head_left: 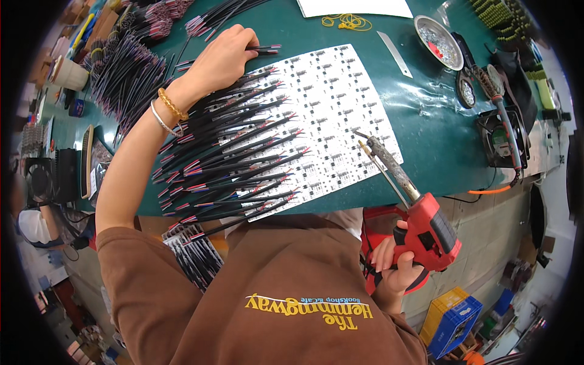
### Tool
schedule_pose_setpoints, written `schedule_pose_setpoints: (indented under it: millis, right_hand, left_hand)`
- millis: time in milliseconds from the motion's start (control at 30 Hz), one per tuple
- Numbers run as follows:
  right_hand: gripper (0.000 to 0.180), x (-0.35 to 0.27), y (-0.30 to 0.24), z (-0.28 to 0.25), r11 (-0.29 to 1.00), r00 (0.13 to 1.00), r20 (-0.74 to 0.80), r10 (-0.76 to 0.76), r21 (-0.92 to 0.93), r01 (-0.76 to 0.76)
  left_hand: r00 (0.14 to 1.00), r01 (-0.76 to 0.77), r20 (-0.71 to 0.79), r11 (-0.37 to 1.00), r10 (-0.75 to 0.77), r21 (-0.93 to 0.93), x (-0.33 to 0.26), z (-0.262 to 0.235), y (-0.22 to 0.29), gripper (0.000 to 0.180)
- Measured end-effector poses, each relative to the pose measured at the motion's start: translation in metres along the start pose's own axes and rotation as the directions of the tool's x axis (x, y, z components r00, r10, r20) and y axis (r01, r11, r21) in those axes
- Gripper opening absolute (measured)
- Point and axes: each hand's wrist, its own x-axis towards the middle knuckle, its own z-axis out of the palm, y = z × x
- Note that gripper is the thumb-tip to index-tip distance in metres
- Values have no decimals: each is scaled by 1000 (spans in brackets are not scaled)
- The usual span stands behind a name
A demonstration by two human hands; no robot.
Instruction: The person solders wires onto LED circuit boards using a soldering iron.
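Observation:
My left hand [226, 56] reaches over the far left part of a white circuit board panel [328, 103], fingers closed on black cables [266, 50] whose coloured wire ends point right. Lower right, off the table's near edge, my right hand [395, 263] grips a red soldering gun [429, 231]. Its metal tip and thin feed tube point up and left, over the panel's right part. Rows of black cables [237, 152] lie across the panel's left side, with red, white and blue wire ends. Small black components dot the panel in rows.
Bundled cables [129, 76] heap at the far left of the green table [420, 131]. Along the back lie yellow bands [348, 23], a metal blade [394, 55] and a round metal dish [439, 42]. A soldering iron [508, 128] rests at the right. Crates [451, 322] stand below.

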Motion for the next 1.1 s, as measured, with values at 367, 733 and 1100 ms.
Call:
schedule_pose_setpoints:
  millis: [367,733,1100]
  right_hand:
    - [63,-7,-3,0,998,999,-40,3,67,0]
    - [73,-19,-2,-13,985,996,-63,-58,-164,47]
    - [83,-33,-3,-25,996,995,65,78,-39,-76]
  left_hand:
    - [911,220,-216,857,-351,-467,18,-22,-29,14]
    - [900,400,396,709,-182,-581,-69,-57,139,15]
    - [869,457,414,760,-271,-463,-86,-6,152,23]
